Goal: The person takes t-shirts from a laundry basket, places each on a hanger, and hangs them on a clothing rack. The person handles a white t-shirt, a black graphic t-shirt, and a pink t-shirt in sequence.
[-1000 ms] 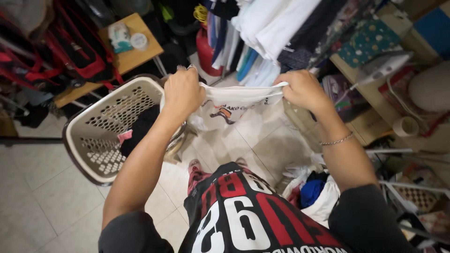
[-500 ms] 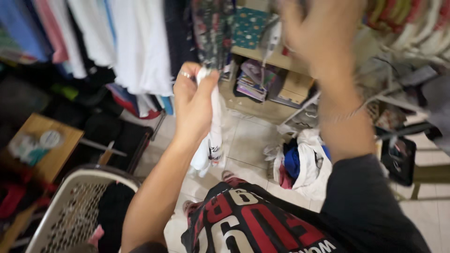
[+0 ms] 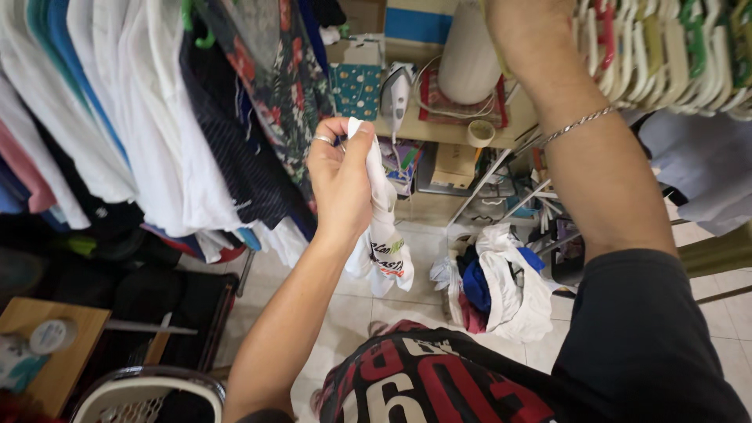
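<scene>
White printed cloth (image 3: pixel 384 235); floral dark shirt (image 3: pixel 270 86)

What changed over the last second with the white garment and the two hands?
The right hand let go of the white garment and rose toward the hangers. The garment, earlier stretched between both hands, now hangs bunched from the left hand, whose grip stayed closed.

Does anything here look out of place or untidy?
Yes. A pile of clothes lies crumpled on the tiled floor, while other garments hang neatly on the rack. The left hand holds a bunched white cloth.
</scene>
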